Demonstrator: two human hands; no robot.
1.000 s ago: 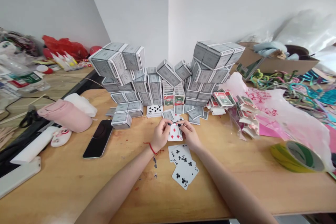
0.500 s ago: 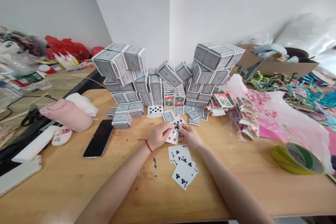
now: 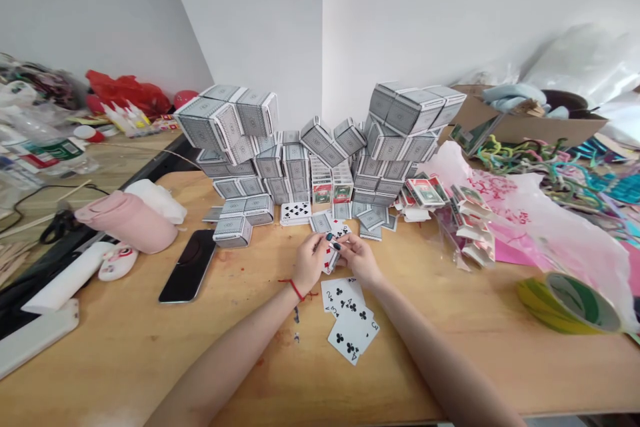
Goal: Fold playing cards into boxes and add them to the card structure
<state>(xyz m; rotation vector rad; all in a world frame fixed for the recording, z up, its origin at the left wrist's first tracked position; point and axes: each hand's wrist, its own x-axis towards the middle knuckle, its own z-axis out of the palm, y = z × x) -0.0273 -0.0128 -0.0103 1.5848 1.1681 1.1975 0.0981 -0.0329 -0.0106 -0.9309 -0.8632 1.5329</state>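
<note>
My left hand [image 3: 311, 259], with a red string at its wrist, is closed, its fingertips meeting those of my right hand [image 3: 361, 260]. Both pinch what looks like a playing card [image 3: 334, 241], of which only a small white part shows between the dark-nailed fingers. Right below and behind them are face-up cards, including a diamonds card [image 3: 328, 259] and a clubs card [image 3: 342, 235]. Nearer to me, several clubs cards [image 3: 350, 330] overlap face up. Beyond the hands, a stack of cards [image 3: 296, 212] lies with a spades card on top.
Grey-patterned card blocks [image 3: 225, 120] rise at the left, others [image 3: 415, 110] at the right. Opened card boxes [image 3: 425, 192] lie beside the right blocks. A phone [image 3: 187, 267] and pink bottle [image 3: 133, 220] are at left; a tape roll [image 3: 567, 303] is at right.
My left hand has turned and shifted slightly right, its wrist string moving with it. The fingertips of both hands now meet higher and closer together.
</note>
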